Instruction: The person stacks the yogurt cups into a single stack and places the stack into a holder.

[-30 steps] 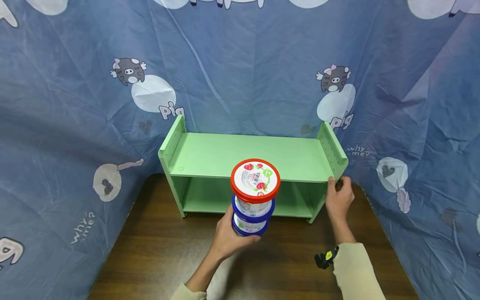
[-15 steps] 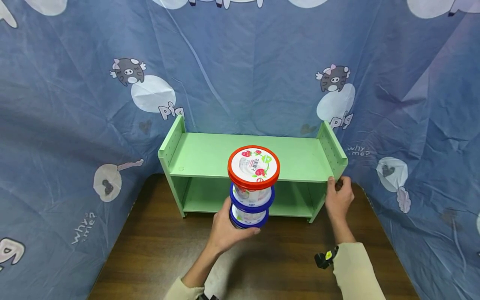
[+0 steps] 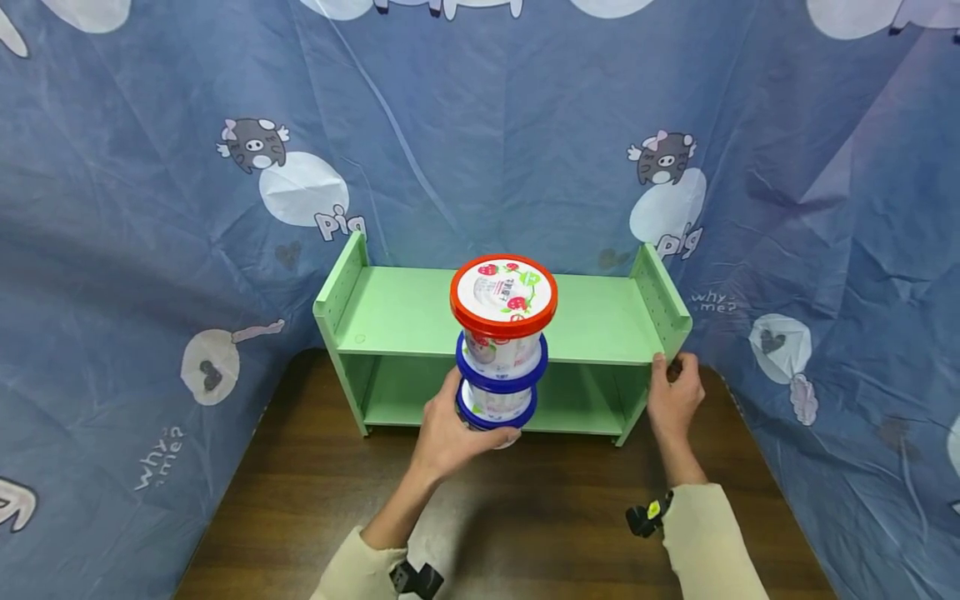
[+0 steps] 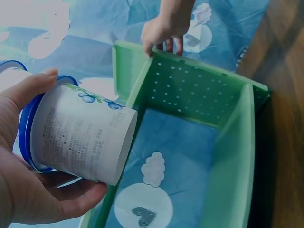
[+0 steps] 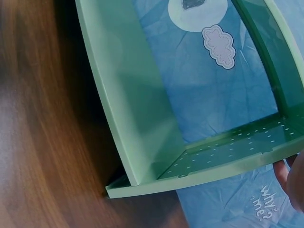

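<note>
Before the shelf, in the head view, my left hand (image 3: 450,429) holds up a stack of plastic tubs, gripping the lowest around its side. On top is a red-lidded tub (image 3: 504,296) with strawberries on its lid. Under it come a blue-lidded tub (image 3: 498,400) and the lowest one, also blue-lidded. The left wrist view shows that lowest tub (image 4: 80,133) tilted, printed with blueberries and small text. My right hand (image 3: 675,400) grips the right side of the green shelf (image 3: 397,308) at the upper board's front corner, thumb in front. Part of that hand is hidden behind the panel.
The two-tier shelf stands on a dark brown wooden table (image 3: 315,500), with raised side panels at both ends. A blue cloth (image 3: 480,150) with pig prints hangs behind it and along both sides.
My left hand has raised the tub stack and moved it forward, so the red lid now overlaps the shelf's upper board. The right hand has stayed at the shelf's side.
</note>
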The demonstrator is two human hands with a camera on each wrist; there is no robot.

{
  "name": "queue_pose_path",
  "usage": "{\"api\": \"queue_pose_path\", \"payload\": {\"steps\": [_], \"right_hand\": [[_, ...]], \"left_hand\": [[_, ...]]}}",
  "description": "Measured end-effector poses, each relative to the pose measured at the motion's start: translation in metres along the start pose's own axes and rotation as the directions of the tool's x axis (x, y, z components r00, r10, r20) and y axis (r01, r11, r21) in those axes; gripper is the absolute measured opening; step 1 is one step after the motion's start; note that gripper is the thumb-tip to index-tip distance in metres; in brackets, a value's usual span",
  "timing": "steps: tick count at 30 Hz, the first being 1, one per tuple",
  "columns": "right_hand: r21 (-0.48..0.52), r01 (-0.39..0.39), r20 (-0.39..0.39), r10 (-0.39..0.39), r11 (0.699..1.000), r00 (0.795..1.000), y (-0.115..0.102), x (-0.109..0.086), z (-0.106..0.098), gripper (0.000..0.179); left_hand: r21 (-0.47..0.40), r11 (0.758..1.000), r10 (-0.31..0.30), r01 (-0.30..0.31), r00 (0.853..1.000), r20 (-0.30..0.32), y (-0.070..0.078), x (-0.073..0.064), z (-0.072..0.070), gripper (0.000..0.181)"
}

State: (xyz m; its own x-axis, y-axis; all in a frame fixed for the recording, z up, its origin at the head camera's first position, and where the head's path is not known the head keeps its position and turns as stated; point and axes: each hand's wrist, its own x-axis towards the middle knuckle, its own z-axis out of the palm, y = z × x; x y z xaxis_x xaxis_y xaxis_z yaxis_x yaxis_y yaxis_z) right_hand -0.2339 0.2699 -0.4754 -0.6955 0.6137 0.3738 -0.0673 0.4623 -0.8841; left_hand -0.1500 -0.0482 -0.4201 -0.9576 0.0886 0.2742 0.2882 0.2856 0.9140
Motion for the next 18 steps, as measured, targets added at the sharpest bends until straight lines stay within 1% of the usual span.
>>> {"api": "queue_pose_path", "payload": {"steps": [7,12,18], "right_hand": [[0.014,-0.003,-0.016,0.003,1.0,1.0,-0.001,0.0,0.0,0.026],[0.013,-0.011,-0.012,0.011,1.0,1.0,-0.003,-0.001,0.0,0.026],[0.021,-0.023,0.0,0.023,1.0,1.0,-0.001,-0.001,0.0,0.027]], "left_hand": [[0.013,1.0,-0.005,0.005,1.0,0.012,0.011,0.015,-0.001,0.092],[0.036,0.999,-0.002,0.002,1.0,-0.001,0.017,0.026,-0.002,0.095],[0.057,0.998,-0.023,0.024,1.0,-0.017,0.022,0.04,-0.002,0.099]]}}
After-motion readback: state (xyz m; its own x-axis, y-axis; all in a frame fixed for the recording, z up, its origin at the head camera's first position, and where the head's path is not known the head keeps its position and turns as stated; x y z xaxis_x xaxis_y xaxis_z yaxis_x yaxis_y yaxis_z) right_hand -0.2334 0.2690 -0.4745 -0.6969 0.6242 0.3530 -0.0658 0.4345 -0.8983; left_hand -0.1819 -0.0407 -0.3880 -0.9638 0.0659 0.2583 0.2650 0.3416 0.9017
